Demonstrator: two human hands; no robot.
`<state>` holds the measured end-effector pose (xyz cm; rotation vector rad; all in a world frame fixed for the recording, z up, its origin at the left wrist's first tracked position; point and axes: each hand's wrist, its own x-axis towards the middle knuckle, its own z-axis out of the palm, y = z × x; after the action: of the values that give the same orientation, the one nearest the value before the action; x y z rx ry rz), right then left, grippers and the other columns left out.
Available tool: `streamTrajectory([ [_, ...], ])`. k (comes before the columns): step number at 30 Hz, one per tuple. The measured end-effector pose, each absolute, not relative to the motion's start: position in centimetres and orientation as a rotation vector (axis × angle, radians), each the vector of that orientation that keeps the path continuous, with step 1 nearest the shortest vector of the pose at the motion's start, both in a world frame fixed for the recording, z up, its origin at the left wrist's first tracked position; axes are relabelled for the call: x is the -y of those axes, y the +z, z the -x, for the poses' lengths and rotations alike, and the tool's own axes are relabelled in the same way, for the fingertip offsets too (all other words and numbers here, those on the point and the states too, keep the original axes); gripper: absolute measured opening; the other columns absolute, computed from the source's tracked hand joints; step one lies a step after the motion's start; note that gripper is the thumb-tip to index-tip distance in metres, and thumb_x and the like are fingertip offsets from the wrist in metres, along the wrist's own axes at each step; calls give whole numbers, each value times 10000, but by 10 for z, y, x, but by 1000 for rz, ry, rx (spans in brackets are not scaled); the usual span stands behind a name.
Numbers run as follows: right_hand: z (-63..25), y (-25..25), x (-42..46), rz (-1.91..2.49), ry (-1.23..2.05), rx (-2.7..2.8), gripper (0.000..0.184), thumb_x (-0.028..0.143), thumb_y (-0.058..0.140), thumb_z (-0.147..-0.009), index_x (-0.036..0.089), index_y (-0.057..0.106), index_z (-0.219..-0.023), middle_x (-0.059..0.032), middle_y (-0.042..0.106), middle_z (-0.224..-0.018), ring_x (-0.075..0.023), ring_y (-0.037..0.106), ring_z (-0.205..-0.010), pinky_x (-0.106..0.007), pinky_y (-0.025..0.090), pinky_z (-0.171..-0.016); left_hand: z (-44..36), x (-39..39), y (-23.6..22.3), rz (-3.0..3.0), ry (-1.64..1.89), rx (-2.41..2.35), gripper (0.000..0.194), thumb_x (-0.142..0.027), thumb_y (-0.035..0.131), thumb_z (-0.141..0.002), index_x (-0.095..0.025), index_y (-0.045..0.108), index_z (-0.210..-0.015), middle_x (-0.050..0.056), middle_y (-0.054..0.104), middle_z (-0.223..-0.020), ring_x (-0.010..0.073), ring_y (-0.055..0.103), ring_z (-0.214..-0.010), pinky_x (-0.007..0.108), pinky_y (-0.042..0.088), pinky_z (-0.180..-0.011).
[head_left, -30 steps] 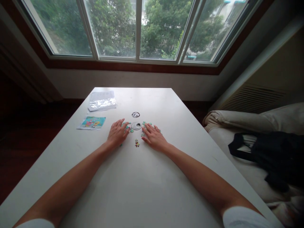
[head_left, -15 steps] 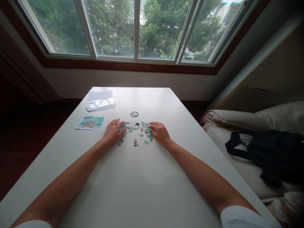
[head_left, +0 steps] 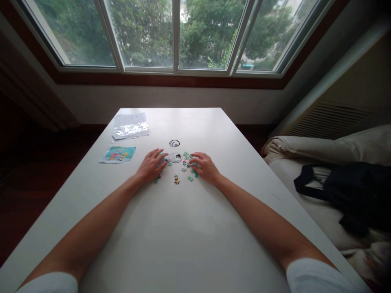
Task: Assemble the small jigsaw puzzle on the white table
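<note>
My left hand (head_left: 150,165) lies over a pile of small green jigsaw pieces (head_left: 165,162), its fingers apart and partly covering them. On the other side, my right hand (head_left: 205,166) rests at a second group of jigsaw pieces (head_left: 186,157), fingers spread and curved over its right edge. Between the hands sits a round metal tin lid (head_left: 175,157) with a dark hole-like patch. Nearer to me lies a small joined cluster of yellow and red pieces (head_left: 176,179). One loose green piece (head_left: 190,178) is close to my right hand.
A round disc (head_left: 174,143) lies beyond the lid. To the left are a colourful cartoon picture sheet (head_left: 117,155) and a clear plastic bag with paper (head_left: 131,125). The white table (head_left: 183,236) stands before a window; a sofa with a black bag (head_left: 360,195) is at right.
My left hand has shifted right and farther over its pieces, hiding more of them. My right hand's fingers reach slightly more to the left. The view has tilted a little.
</note>
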<state>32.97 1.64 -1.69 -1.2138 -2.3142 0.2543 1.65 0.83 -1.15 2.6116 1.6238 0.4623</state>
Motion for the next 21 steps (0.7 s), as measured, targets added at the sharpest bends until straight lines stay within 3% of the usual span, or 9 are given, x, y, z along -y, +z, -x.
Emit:
streamTrajectory([
  [6, -348, -13, -30, 1221, 296, 2286, 259, 182, 557, -864, 237, 755, -1022, -66, 655, -1336, -249, 533, -1290, -447, 415, -1132, -14, -8, -5, -2608, 523, -1520, 465, -448, 472, -987, -257, 608, -1388, 56, 534, -1485, 253, 371, -1439, 437, 331, -1228],
  [14, -363, -9, -32, 1061, 405, 2442, 231, 246, 631, -839, 245, 739, -1044, -67, 558, -1469, -250, 425, -1426, -440, 342, -1187, 4, -10, 1, -2650, 153, -1299, 778, -677, 484, -940, -335, 286, -1611, 13, 180, -1707, 297, 125, -1572, 456, 172, -1278],
  [18, -361, -8, -30, 971, 464, 2447, 211, 265, 666, -846, 245, 734, -1045, -72, 538, -1492, -260, 397, -1457, -445, 333, -1199, 1, -8, -5, -2691, 109, -1308, 750, -677, 401, -978, -350, 214, -1627, 25, 126, -1718, 313, 110, -1577, 511, 118, -1275],
  [21, -359, -11, -32, 858, 483, 2412, 180, 253, 718, -823, 258, 741, -1001, -71, 552, -1478, -289, 434, -1429, -480, 359, -1184, -3, -9, -14, -2704, 176, -1368, 675, -626, 352, -1014, -348, 243, -1620, 37, 155, -1713, 308, 153, -1569, 528, 143, -1266],
])
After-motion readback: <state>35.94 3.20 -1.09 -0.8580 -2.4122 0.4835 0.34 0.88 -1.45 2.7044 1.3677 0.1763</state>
